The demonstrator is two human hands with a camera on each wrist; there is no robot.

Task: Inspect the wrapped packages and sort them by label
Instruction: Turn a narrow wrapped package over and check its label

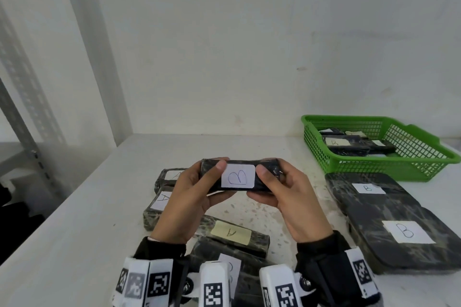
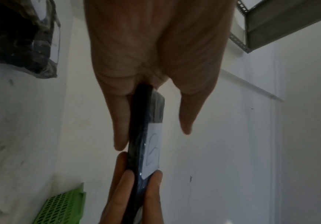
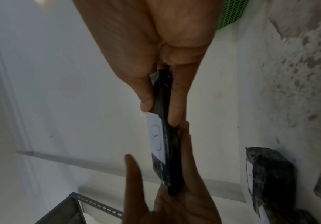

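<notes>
Head view shows both hands lifting a black wrapped package (image 1: 240,175) above the white counter (image 1: 74,232), its white label (image 1: 238,176) marked B facing up. The left hand (image 1: 192,197) pinches its left end, thumb on top; the right hand (image 1: 287,197) pinches the right end likewise. Packages labelled A (image 1: 230,234) lie below left; B packages sit in the green basket (image 1: 374,172) and just before it
</notes>
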